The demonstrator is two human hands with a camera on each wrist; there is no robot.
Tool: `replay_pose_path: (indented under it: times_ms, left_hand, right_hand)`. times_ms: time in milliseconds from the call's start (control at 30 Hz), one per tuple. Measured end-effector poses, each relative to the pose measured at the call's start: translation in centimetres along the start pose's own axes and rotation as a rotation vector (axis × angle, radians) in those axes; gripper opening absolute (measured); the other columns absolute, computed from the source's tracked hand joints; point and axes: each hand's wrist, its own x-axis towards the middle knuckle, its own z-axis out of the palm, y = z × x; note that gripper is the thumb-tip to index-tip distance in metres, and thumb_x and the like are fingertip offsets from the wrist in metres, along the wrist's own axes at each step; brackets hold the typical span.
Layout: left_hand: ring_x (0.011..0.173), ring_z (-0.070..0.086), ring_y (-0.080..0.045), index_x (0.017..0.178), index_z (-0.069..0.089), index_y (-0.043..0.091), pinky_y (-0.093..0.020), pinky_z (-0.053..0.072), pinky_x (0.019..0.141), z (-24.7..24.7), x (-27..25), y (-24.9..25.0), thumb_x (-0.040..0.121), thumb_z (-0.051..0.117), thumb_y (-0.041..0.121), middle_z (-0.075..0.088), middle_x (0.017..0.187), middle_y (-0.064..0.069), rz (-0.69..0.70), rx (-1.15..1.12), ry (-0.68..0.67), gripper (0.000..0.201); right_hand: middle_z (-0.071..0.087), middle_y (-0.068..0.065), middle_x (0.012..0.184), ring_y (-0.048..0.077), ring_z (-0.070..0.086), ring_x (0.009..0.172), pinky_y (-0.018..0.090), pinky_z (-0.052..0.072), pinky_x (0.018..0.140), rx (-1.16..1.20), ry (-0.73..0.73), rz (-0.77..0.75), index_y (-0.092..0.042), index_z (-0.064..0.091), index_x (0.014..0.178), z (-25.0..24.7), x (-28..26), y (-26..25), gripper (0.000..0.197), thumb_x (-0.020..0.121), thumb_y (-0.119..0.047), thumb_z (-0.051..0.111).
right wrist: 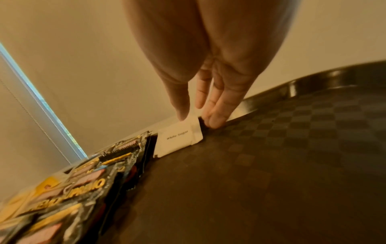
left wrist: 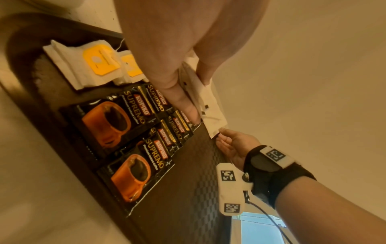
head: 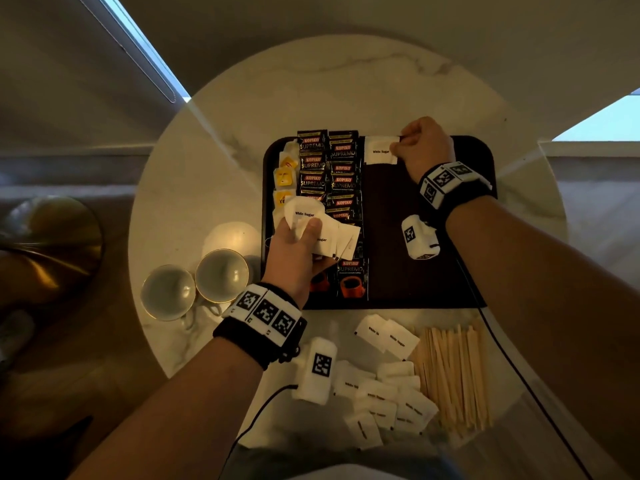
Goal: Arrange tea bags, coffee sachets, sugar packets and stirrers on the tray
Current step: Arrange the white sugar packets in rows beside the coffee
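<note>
A dark tray (head: 415, 271) (left wrist: 188, 181) (right wrist: 292, 148) sits on the round marble table (head: 346, 81). Its left side holds a column of tea bags (head: 285, 178) (left wrist: 83, 66) and two columns of coffee sachets (head: 329, 168) (left wrist: 117, 125) (right wrist: 83, 181). One white sugar packet (head: 377, 152) (right wrist: 177, 140) lies at the tray's far edge beside the sachets. My right hand (head: 398, 147) (right wrist: 198, 118) pinches its right end. My left hand (head: 304, 233) (left wrist: 196, 97) grips a bundle of sugar packets (head: 332, 237) (left wrist: 211, 109) over the sachets.
Loose sugar packets (head: 381, 393) and a pile of wooden stirrers (head: 453, 375) lie on the table in front of the tray. Two cups (head: 194, 285) stand left of the tray. The tray's right half is bare. Thin cables trail from both wrists.
</note>
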Motion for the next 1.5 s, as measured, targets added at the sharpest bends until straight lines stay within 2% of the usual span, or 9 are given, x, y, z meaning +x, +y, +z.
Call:
replay_pose_path:
  times_ms: [167, 333, 433, 567, 700, 867, 1167, 1333, 1500]
  left_hand:
    - [0.108, 0.069, -0.027, 0.12, 0.054, 0.023, -0.033, 0.061, 0.068, 1.4, -0.2, 0.7, 0.102, 0.055, 0.019, 0.066, 0.124, -0.012, 0.032, -0.024, 0.03, 0.018]
    - [0.107, 0.069, -0.027, 0.128, 0.053, 0.022, -0.041, 0.062, 0.076, 2.9, -0.6, 0.9, 0.102, 0.055, 0.02, 0.067, 0.12, -0.01, 0.078, -0.078, 0.071, 0.026]
    - [0.105, 0.068, -0.024, 0.135, 0.051, 0.019, -0.031, 0.06, 0.068, 3.7, -1.2, 0.9, 0.103, 0.052, 0.02, 0.066, 0.123, -0.012, 0.104, -0.114, 0.044, 0.031]
    - [0.112, 0.067, -0.03, 0.136, 0.051, 0.02, -0.036, 0.061, 0.074, 4.5, -2.1, 0.8, 0.105, 0.049, 0.025, 0.065, 0.128, -0.014, 0.062, -0.207, -0.011, 0.032]
    - [0.116, 0.065, -0.033, 0.136, 0.052, 0.023, -0.04, 0.06, 0.08, 4.4, -2.4, 0.8, 0.106, 0.046, 0.028, 0.064, 0.13, -0.012, 0.023, -0.251, -0.029, 0.031]
    - [0.112, 0.067, -0.033, 0.138, 0.048, 0.017, -0.037, 0.061, 0.075, 4.1, -2.0, 0.6, 0.106, 0.047, 0.019, 0.065, 0.128, -0.015, 0.053, -0.209, -0.018, 0.032]
    - [0.11, 0.068, -0.027, 0.138, 0.048, 0.018, -0.04, 0.063, 0.079, 3.8, -0.2, 0.8, 0.106, 0.046, 0.017, 0.066, 0.124, -0.011, 0.026, -0.193, 0.052, 0.032]
    - [0.11, 0.066, -0.025, 0.129, 0.05, 0.024, -0.042, 0.062, 0.082, 2.9, 0.7, 0.7, 0.105, 0.047, 0.015, 0.065, 0.117, -0.005, 0.005, -0.194, 0.061, 0.025]
    - [0.11, 0.067, -0.025, 0.133, 0.051, 0.02, -0.044, 0.061, 0.086, 2.1, 1.2, 0.2, 0.105, 0.05, 0.016, 0.065, 0.125, -0.009, -0.037, -0.18, 0.058, 0.029]
  right_hand:
    - [0.068, -0.006, 0.101, 0.012, 0.066, 0.094, 0.018, 0.049, 0.075, 0.043, -0.065, 0.0, -0.018, 0.064, 0.114, -1.8, -5.5, -1.8, 0.03, 0.095, -0.04, 0.066]
    - [0.069, -0.003, 0.09, 0.009, 0.07, 0.08, 0.023, 0.06, 0.071, 0.141, -0.346, -0.066, -0.022, 0.062, 0.107, -2.0, -13.2, -3.3, 0.043, 0.087, -0.06, 0.065]
    - [0.067, -0.005, 0.087, 0.007, 0.068, 0.077, 0.022, 0.057, 0.068, 0.173, -0.29, -0.077, -0.022, 0.058, 0.111, -1.6, -15.8, -3.1, 0.051, 0.076, -0.051, 0.082]
    - [0.067, -0.007, 0.088, 0.003, 0.067, 0.079, 0.022, 0.058, 0.076, 0.286, -0.15, -0.058, -0.02, 0.056, 0.115, -1.4, -16.7, -2.6, 0.04, 0.084, -0.02, 0.081]
    - [0.07, -0.005, 0.1, 0.008, 0.07, 0.094, 0.033, 0.062, 0.084, 0.344, -0.145, -0.014, -0.018, 0.059, 0.119, -1.7, -16.3, -2.3, 0.03, 0.092, -0.014, 0.072]
    - [0.07, -0.004, 0.103, 0.009, 0.07, 0.096, 0.017, 0.059, 0.07, 0.289, -0.178, -0.064, -0.018, 0.063, 0.113, -2.2, -15.8, -2.1, 0.017, 0.096, -0.015, 0.066]
    - [0.068, -0.003, 0.104, 0.009, 0.07, 0.091, 0.019, 0.057, 0.067, 0.339, -0.082, -0.006, -0.023, 0.06, 0.105, -3.3, -10.5, -1.2, 0.007, 0.099, -0.019, 0.061]
    - [0.07, -0.001, 0.105, 0.018, 0.069, 0.096, 0.038, 0.06, 0.085, 0.134, 0.054, 0.098, -0.024, 0.06, 0.102, -3.7, -3.1, 2.0, 0.006, 0.097, -0.019, 0.061]
    - [0.07, 0.001, 0.1, 0.02, 0.068, 0.096, 0.036, 0.056, 0.09, 0.054, -0.024, 0.066, -0.026, 0.06, 0.097, -2.7, 0.6, 3.5, 0.01, 0.095, -0.017, 0.063]
